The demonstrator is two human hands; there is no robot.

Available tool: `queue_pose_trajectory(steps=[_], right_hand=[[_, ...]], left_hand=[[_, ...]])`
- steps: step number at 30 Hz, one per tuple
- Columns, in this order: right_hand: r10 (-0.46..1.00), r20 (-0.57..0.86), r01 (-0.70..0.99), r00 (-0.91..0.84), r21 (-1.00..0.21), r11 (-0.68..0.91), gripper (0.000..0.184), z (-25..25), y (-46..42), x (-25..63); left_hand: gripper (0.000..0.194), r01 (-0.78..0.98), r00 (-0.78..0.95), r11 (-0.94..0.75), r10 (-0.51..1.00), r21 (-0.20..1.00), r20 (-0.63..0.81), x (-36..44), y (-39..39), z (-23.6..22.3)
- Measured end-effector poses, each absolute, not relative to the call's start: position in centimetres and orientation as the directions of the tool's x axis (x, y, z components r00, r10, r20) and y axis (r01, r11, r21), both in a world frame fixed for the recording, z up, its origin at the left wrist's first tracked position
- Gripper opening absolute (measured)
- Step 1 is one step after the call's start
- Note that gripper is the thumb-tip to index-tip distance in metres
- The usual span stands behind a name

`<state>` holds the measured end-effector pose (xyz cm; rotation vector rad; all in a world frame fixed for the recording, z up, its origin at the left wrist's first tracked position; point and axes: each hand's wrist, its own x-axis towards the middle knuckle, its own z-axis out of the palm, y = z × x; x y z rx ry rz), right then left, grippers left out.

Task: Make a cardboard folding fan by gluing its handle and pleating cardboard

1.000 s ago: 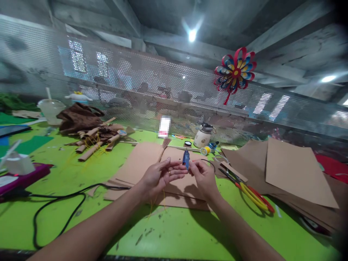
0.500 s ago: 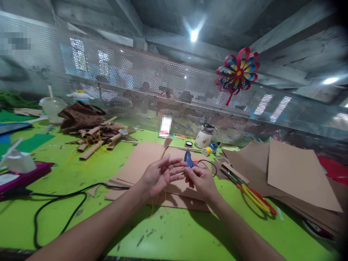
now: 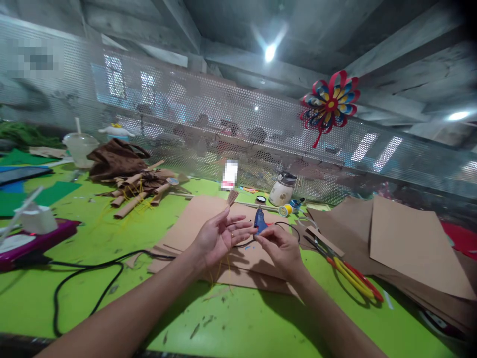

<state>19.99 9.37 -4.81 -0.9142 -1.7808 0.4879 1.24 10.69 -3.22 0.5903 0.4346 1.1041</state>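
Note:
My left hand [image 3: 221,236] is turned palm up, fingers stretched out and slightly apart, above a stack of brown paper sheets [image 3: 201,206]. Beside its fingertips is my right hand [image 3: 280,247], with thumb and fingers curled together in a pinch; whatever may be between them is too small to make out. Just behind the right fingers, a blue glue gun [image 3: 260,219] rests on the sheets, nozzle pointing away. A fringed brown paper piece [image 3: 232,198] sticks up behind my left thumb; whether the hand touches it is hidden. Thin yellow threads show below that hand.
Scissors [image 3: 354,278] lie right of the sheets, near more brown paper [image 3: 406,243]. Rolled paper pieces [image 3: 130,205] and a brown bag [image 3: 115,160] are at left. A black cable [image 3: 89,266] runs from a purple power strip [image 3: 63,237]. A jar [image 3: 281,191] stands behind.
The right hand has drawn slightly away from the left fingertips and lowered a little. The left hand keeps its open pose. The whole view has shifted slightly.

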Motion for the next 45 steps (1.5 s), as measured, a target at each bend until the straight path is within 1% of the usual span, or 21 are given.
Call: queue_pose_trajectory(steps=[3,6,9,12,14,16,20,21,23,25,27,28,30,31,32,34,36,38,40,42,45], right_hand=[[0.740,0.636,0.357,-0.217,-0.654,0.667,0.004,-4.8,8.5,19.2],[0.690,0.665,0.404,-0.287,-0.569,0.716,0.014,-4.9,7.9,18.7],[0.616,0.714,0.439,-0.332,-0.462,0.771,0.015,-5.0,7.9,18.7],[0.587,0.731,0.449,-0.348,-0.420,0.789,0.016,-5.1,8.1,18.7],[0.634,0.712,0.462,-0.302,-0.472,0.751,0.013,-5.1,8.2,18.7],[0.712,0.678,0.455,-0.183,-0.584,0.673,0.014,-4.9,8.7,19.2],[0.820,0.563,0.396,0.105,-0.780,0.485,0.033,-4.1,10.6,21.6],[0.814,0.558,0.406,0.158,-0.788,0.462,0.037,-3.9,11.0,22.3],[0.752,0.624,0.471,0.210,-0.739,0.482,0.044,-3.5,11.4,23.1],[0.642,0.747,0.539,0.175,-0.618,0.572,0.037,-3.2,10.8,22.6],[0.530,0.846,0.566,0.055,-0.464,0.682,0.015,-3.2,9.7,21.2],[0.508,0.860,0.564,-0.048,-0.396,0.725,0.015,-3.3,9.1,20.4],[0.500,0.793,0.546,-0.348,-0.263,0.796,0.029,-3.7,8.6,19.3],[0.489,0.760,0.543,-0.429,-0.215,0.812,0.031,-4.0,8.8,19.3],[0.513,0.749,0.578,-0.418,-0.216,0.787,0.029,-4.1,9.3,19.6],[0.567,0.780,0.667,-0.265,-0.276,0.692,0.022,-4.4,10.8,21.3],[0.563,0.826,0.702,-0.024,-0.387,0.598,0.022,-4.3,12.3,23.1],[0.521,0.850,0.702,0.081,-0.420,0.575,0.023,-4.1,12.8,24.0],[0.507,0.861,0.670,0.027,-0.392,0.630,0.020,-3.9,12.3,23.3],[0.541,0.833,0.610,-0.118,-0.369,0.701,0.019,-3.9,11.2,21.8],[0.544,0.803,0.536,-0.244,-0.356,0.766,0.015,-4.5,9.8,19.7]], left_hand=[[0.038,-0.698,0.373,0.299,0.927,0.651,-0.025,1.5,10.6,-3.4],[0.038,-0.687,0.363,0.305,0.930,0.659,-0.053,1.7,10.3,-3.3],[0.039,-0.666,0.387,0.336,0.919,0.666,-0.077,1.9,10.1,-3.2],[0.042,-0.658,0.395,0.347,0.915,0.669,-0.086,2.1,9.9,-3.1],[0.043,-0.661,0.390,0.337,0.918,0.670,-0.076,2.3,9.7,-3.1],[0.044,-0.656,0.397,0.330,0.916,0.679,-0.061,2.5,9.5,-2.9],[0.039,-0.624,0.392,0.298,0.919,0.723,-0.041,2.3,9.4,-2.7],[0.035,-0.616,0.372,0.274,0.927,0.738,-0.034,2.1,9.5,-2.7],[0.030,-0.606,0.326,0.223,0.945,0.764,-0.018,1.8,9.6,-2.6],[0.029,-0.605,0.302,0.206,0.953,0.769,-0.018,1.7,9.7,-2.8],[0.033,-0.613,0.357,0.266,0.933,0.744,-0.039,2.0,9.6,-3.0],[0.033,-0.621,0.401,0.305,0.915,0.722,-0.042,2.3,9.5,-3.2],[0.031,-0.629,0.495,0.373,0.869,0.682,-0.018,2.8,9.2,-3.5],[0.029,-0.629,0.519,0.378,0.855,0.679,0.005,2.9,9.2,-3.5],[0.028,-0.622,0.528,0.367,0.849,0.692,0.025,2.9,9.2,-3.4],[0.031,-0.611,0.486,0.279,0.871,0.741,0.072,2.2,9.5,-3.0],[0.024,-0.651,0.315,0.124,0.942,0.749,0.117,1.2,10.2,-2.5],[0.023,-0.660,0.188,0.038,0.975,0.750,0.116,0.3,10.9,-2.4],[0.029,-0.582,0.173,0.073,0.984,0.810,0.036,0.1,11.2,-2.6],[0.023,-0.481,0.238,0.148,0.971,0.864,-0.033,0.6,11.2,-3.1],[0.019,-0.399,0.291,0.137,0.957,0.907,-0.016,1.7,10.8,-3.8]])
